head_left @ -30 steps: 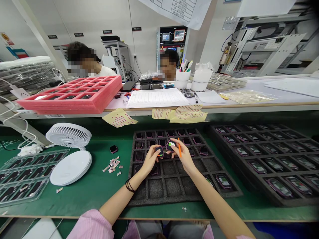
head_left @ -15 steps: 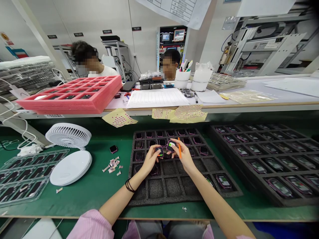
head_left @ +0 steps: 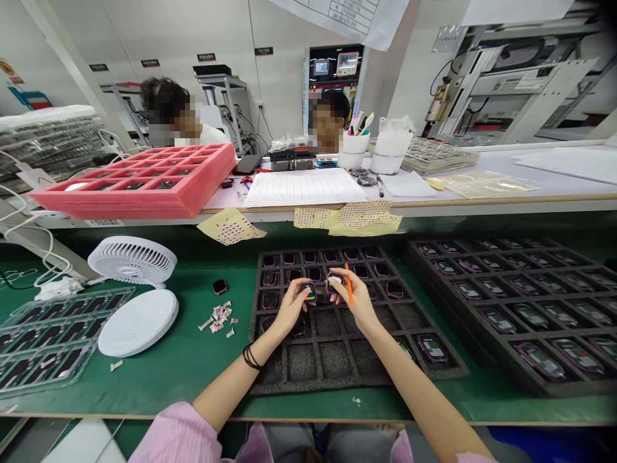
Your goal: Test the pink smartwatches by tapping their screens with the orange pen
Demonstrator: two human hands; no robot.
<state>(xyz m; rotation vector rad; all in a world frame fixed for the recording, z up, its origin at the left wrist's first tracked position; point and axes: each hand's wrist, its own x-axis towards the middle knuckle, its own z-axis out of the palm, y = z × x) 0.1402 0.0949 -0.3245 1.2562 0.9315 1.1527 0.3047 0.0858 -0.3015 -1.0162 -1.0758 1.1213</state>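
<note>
My left hand (head_left: 292,305) is closed on a smartwatch body (head_left: 308,291) with a lit screen, its thumb lying on the glass. Close beside it, my right hand (head_left: 357,298) grips a second smartwatch body (head_left: 333,281) by its edges. An orange pen-like stick (head_left: 349,285) is also tucked between the right fingers. Both hands hover over a black foam tray (head_left: 332,383), whose far rows hold several watch bodies with dark screens. In its near right corner lies a watch (head_left: 432,348) with a patterned screen.
Another black foam tray (head_left: 486,341) filled with watches stands at the right. To the left are a lone watch (head_left: 220,287), small paper scraps (head_left: 220,317), a white fan (head_left: 137,321) and clear plastic trays (head_left: 58,341). A pink foam tray (head_left: 193,199) sits on the shelf; two people are behind it.
The right hand's watch has shifted slightly right, widening the space between the two watches, and its screen looks different. The left hand has barely moved.
</note>
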